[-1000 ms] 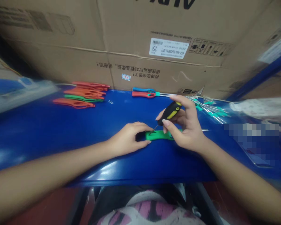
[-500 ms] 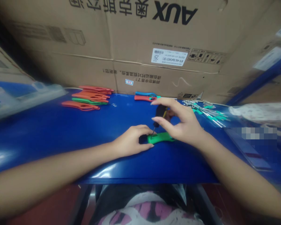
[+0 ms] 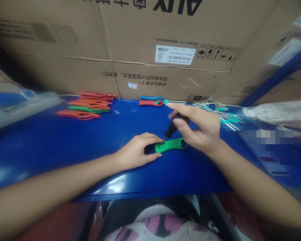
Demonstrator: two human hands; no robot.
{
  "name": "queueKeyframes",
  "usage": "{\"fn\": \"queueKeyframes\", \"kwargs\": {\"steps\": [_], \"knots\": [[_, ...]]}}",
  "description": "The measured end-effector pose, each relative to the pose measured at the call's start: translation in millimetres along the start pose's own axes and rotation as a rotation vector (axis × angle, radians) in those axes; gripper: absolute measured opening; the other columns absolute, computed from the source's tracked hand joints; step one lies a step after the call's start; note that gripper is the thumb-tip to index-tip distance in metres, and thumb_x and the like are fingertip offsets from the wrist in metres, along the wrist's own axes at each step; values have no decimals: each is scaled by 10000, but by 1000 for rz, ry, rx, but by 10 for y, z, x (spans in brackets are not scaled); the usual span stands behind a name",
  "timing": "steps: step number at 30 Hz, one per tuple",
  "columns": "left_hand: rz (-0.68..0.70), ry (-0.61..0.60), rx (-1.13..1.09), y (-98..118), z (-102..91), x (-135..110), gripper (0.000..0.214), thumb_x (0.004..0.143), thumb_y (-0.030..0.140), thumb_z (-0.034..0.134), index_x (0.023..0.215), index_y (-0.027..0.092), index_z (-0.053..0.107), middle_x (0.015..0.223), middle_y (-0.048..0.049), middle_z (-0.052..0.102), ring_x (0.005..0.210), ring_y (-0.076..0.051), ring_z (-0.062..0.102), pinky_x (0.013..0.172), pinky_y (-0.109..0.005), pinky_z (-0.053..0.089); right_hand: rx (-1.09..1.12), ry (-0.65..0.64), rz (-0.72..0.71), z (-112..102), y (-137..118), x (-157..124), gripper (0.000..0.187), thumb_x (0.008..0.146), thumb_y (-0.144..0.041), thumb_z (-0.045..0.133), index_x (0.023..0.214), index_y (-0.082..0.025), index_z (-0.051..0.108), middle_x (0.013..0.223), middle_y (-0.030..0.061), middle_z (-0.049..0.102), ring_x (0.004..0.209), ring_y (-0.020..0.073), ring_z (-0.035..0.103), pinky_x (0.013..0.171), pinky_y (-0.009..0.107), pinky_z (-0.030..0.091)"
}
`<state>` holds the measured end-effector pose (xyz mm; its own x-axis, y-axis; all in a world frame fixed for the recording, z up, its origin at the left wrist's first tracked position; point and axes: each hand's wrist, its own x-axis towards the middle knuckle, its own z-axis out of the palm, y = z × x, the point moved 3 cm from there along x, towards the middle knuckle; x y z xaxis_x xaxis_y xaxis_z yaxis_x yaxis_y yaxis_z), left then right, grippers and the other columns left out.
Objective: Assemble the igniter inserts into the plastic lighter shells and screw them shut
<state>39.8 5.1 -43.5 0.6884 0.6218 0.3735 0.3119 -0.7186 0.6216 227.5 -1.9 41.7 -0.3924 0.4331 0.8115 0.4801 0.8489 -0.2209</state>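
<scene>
A large cardboard box is filling the upper frame; its inside is not showing, so I cannot tell its contents. Below it, the glossy blue table is carrying the work. At the right edge, a speckled white bag-like bundle is hiding whatever it may be holding. At the left edge, a translucent plastic piece is lying too blurred to be called a container for certain.

At centre, the left hand is pinching the left end of a green lighter handle between thumb and fingers, while the right hand is gripping a black screwdriver. The handle is lying on the table at centre frame, unclamped; with that smooth surface underneath, a loosening pinch could be letting it skid or twist.

The smallest part is carrying the main risk: the thin screwdriver shaft is leaning over the handle's dark-marked end, just beside the left fingers. Sideways pressure could be making it slip, scratching the green plastic or jabbing a finger. Whether its tip is seating properly is too small to tell.
</scene>
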Motion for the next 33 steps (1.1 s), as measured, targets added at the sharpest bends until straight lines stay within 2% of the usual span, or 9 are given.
{"fn": "queueKeyframes", "kwargs": {"steps": [2,4,7,9,14,19,24,29,33], "knots": [[-3,-12,5,0,5,2,378,875,277,716,1234,174,660,1202,-73,719,1142,-219,641,1018,-368,509,124,-108,74,23,0,13,367,1039,-290,432,1371,-244,583,1172,67,724,652,111,665,664,279,585],[-4,-16,12,1,8,5,379,875,275,715,1238,178,661,1200,-72,720,1142,-223,638,1023,-375,507,223,-166,134,46,-10,21,363,1044,-297,426,1373,-244,572,1146,57,725,625,99,655,605,258,571],[7,-16,15,0,10,9,377,876,274,714,1234,168,662,1197,-78,719,1145,-224,637,1031,-381,501,94,-33,64,12,-42,25,256,939,-350,651,1160,-226,692,951,27,752,604,108,638,612,252,559],[15,-17,7,-1,9,10,376,879,274,712,1234,162,659,1194,-81,716,1141,-220,636,1027,-377,503,-53,42,-17,-20,-64,17,211,935,-334,657,1106,-222,708,886,26,754,665,127,667,678,256,566],[5,-29,-4,-7,9,6,381,884,271,705,1250,180,650,1197,-74,710,1144,-221,625,1025,-383,504,94,-191,84,-2,-9,26,382,1053,-295,381,1399,-238,533,1156,62,714,831,134,708,746,269,587],[1,-39,-1,0,5,6,390,890,271,695,1267,188,642,1213,-78,700,1169,-228,615,1045,-407,491,37,-97,18,-44,12,61,290,923,-384,665,1175,-243,679,1017,44,734,755,153,668,759,304,574],[0,-42,-14,7,5,11,380,893,268,692,1263,199,642,1206,-78,701,1165,-232,614,1043,-414,494,190,-242,147,40,28,27,407,1032,-302,445,1436,-262,483,1318,92,630,816,144,678,701,292,586],[10,-31,0,9,6,10,365,893,276,694,1246,195,649,1192,-78,706,1155,-234,623,1035,-412,496,126,-94,80,20,-6,31,314,897,-370,697,1176,-230,676,1068,63,714,755,162,659,688,304,583],[4,-41,7,1,8,6,378,895,273,691,1262,195,644,1195,-79,705,1143,-231,621,1028,-405,501,158,-133,97,33,-39,30,360,1021,-308,472,1356,-238,584,1170,80,701,728,143,657,696,315,584]]}}
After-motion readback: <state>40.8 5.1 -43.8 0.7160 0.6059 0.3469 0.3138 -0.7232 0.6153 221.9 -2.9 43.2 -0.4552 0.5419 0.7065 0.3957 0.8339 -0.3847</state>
